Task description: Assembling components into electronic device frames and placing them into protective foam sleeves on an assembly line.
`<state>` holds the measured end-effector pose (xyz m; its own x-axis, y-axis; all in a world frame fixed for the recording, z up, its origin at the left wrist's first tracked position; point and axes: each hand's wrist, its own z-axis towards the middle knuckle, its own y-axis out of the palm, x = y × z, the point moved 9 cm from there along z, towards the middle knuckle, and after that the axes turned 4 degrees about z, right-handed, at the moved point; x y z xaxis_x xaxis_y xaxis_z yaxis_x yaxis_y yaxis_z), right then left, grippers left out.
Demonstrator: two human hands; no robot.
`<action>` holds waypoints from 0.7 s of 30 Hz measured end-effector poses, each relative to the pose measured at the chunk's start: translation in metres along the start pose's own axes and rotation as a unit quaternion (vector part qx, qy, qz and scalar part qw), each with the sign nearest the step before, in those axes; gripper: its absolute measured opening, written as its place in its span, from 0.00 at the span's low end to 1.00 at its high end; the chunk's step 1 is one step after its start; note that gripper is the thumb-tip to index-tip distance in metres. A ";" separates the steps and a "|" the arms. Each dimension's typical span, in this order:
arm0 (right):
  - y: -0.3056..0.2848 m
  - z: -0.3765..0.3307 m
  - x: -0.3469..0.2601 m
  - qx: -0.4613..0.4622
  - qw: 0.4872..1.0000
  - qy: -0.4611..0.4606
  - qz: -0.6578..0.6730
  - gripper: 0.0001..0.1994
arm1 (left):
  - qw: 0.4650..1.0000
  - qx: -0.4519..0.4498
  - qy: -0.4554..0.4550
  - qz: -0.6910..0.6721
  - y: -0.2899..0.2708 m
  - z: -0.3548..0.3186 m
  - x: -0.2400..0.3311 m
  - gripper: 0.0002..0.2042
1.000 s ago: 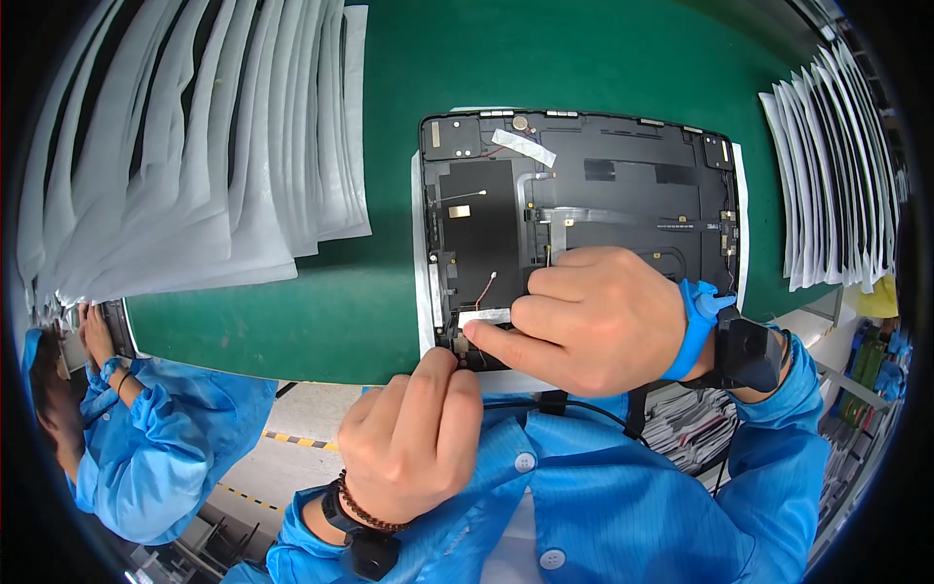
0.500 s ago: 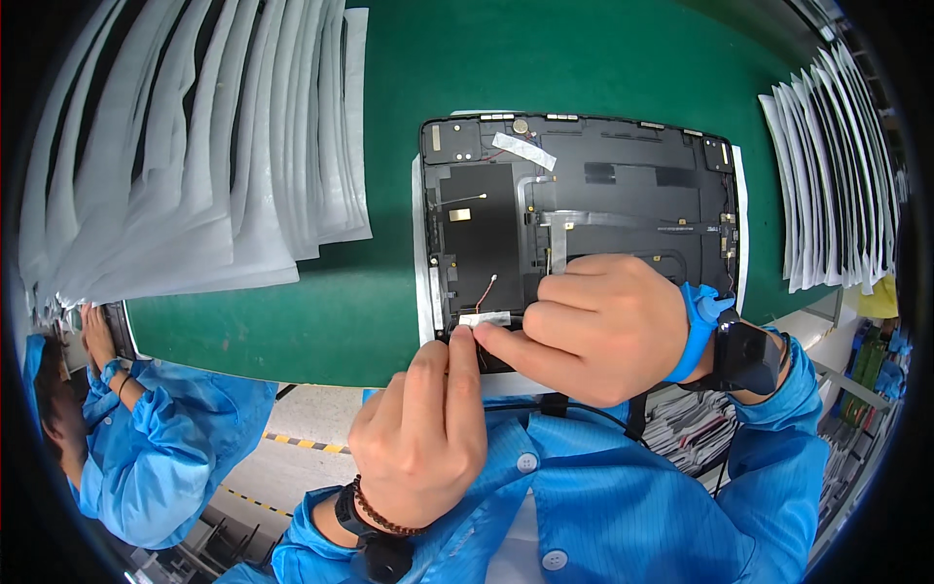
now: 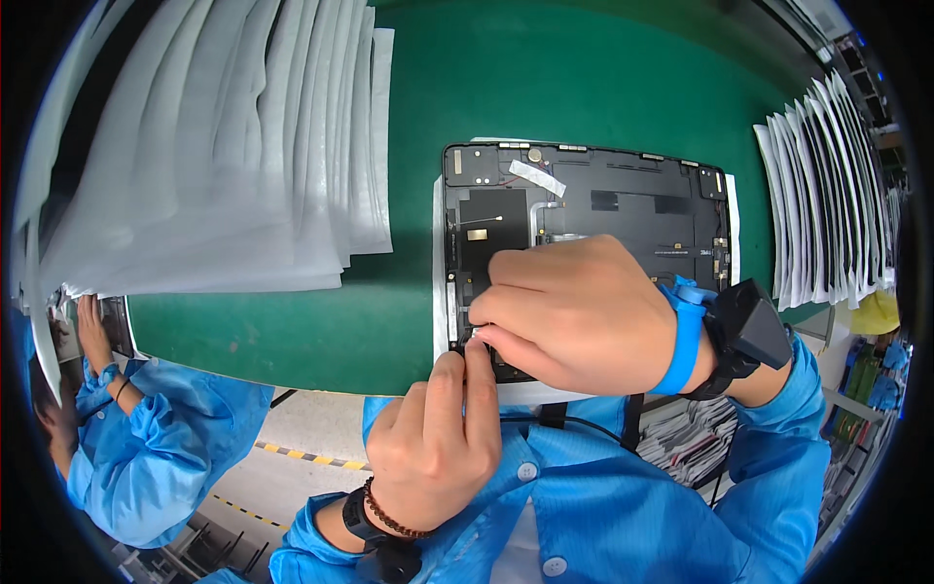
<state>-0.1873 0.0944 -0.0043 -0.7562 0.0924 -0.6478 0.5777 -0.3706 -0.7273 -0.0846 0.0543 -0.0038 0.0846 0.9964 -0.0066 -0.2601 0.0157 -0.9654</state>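
A black device back cover [image 3: 623, 175], its inner side up with small metal parts and cables, lies on the green table in front of me. My right hand [image 3: 574, 307] reaches over its lower left part, thumb and forefinger pinched together. A small white bit of tape [image 3: 475, 333] shows at those fingertips; most of it is hidden. My left hand [image 3: 438, 419] is bent at the cover's near left corner, its fingertips against the same spot and its thumb hidden. Another white tape strip [image 3: 537, 178] lies slanted near the cover's top left.
Upright white padded sleeves [image 3: 233, 156] stand in a thick row at the left of the green table [image 3: 282, 341]. A second row of white sleeves [image 3: 817, 195] stands at the right. A co-worker in a blue smock [image 3: 175, 438] works at the lower left.
My right hand has shifted left and curled into a tighter pinch. The tape strip that lay bare under my fingertips is mostly covered now. The view has shifted slightly.
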 end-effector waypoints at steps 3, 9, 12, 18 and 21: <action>0.007 0.008 0.004 -0.040 0.999 0.023 -0.010 0.06 | 1.000 0.009 0.001 0.005 -0.002 0.000 0.000 0.16; 0.008 0.010 0.006 -0.051 0.998 0.031 -0.006 0.06 | 1.000 0.012 -0.009 -0.016 -0.003 -0.001 -0.001 0.16; 0.008 0.010 0.006 -0.049 0.998 0.034 0.002 0.06 | 1.000 0.007 -0.008 -0.018 -0.003 0.000 0.000 0.16; 0.012 0.012 0.006 -0.070 0.997 0.032 0.021 0.03 | 1.000 0.000 -0.013 0.007 -0.001 0.000 0.002 0.16; 0.015 0.012 0.007 -0.087 0.994 0.043 0.056 0.02 | 1.000 0.005 -0.008 0.018 0.001 0.000 0.003 0.15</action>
<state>-0.1880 0.0784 -0.0167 -0.6598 0.1407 -0.7382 0.7065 -0.2184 -0.6732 -0.0841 0.0572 -0.0047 0.0590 0.9976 -0.0361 -0.2732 -0.0187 -0.9618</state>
